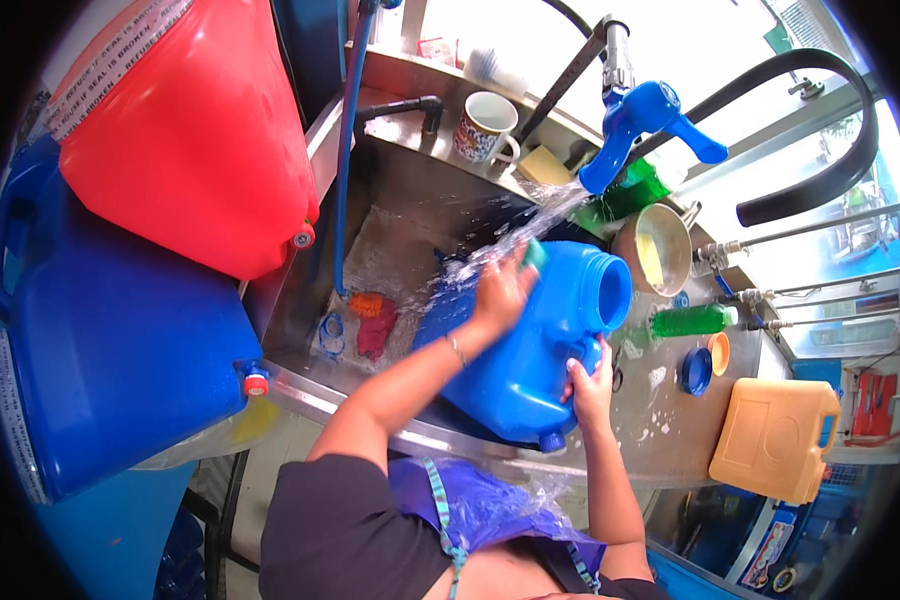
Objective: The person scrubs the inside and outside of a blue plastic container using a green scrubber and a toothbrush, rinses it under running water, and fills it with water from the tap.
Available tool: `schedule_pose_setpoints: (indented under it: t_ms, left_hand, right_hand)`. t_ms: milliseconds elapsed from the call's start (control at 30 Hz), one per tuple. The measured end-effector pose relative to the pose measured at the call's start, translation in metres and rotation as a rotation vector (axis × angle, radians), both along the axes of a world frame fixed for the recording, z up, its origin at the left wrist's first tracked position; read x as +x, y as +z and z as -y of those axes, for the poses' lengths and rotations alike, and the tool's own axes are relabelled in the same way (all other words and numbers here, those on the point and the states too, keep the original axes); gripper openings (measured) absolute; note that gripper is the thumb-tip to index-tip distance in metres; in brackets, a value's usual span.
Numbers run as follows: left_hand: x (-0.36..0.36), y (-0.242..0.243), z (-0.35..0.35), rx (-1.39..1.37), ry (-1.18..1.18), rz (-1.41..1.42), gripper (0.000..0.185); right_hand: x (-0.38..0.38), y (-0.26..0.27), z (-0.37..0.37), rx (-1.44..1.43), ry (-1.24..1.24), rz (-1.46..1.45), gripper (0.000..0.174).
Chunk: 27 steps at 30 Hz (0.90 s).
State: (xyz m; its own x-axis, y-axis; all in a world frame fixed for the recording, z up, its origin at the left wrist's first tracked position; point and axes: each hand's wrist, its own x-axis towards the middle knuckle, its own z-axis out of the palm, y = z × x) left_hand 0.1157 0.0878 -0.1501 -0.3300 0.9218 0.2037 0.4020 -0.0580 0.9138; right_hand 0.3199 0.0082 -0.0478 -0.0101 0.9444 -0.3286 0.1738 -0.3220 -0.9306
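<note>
An uncapped blue plastic water jug [495, 367] lies tilted over the steel sink [390, 217], its wide mouth towards the right. My right hand [591, 382] grips the jug's handle. A green scrubbing pad [535, 256] is under the fingers of my left hand [501, 294], against the jug's upper side. Water from the tap with a blue lever [634, 127] splashes onto the jug beside that hand. A blue screw cap [697, 371] and an orange cap [718, 353] rest on the steel counter to the right.
Sealed red [195, 142] and blue [127, 322] containers stand at left. A patterned mug [484, 129], a yellow sponge [544, 166] and a metal pot [653, 250] sit behind the sink. A green bottle [691, 320] and an orange jug [774, 439] are at right. Orange and red scrubbers [375, 319] lie in the sink.
</note>
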Motion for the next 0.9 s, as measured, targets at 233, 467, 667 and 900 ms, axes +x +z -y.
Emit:
schedule_pose_setpoints:
  t_ms: [233, 467, 667, 900]
  left_hand:
    - [0.001, 0.027, -0.010, 0.274, -0.062, -0.054, 0.050]
    - [-0.001, 0.011, 0.021, 0.033, -0.073, -0.114, 0.057]
    - [-0.008, 0.043, 0.022, -0.118, 0.178, -0.164, 0.051]
    - [-0.020, 0.137, 0.032, 0.230, -0.186, -0.461, 0.055]
  right_hand:
    - [0.003, -0.003, 0.000, 0.015, -0.003, -0.068, 0.074]
    - [-0.008, 0.010, 0.000, -0.014, 0.003, -0.067, 0.075]
    - [0.015, 0.035, 0.028, -0.094, -0.070, -0.345, 0.071]
    - [0.099, 0.016, 0.060, -0.030, -0.206, -0.528, 0.045]
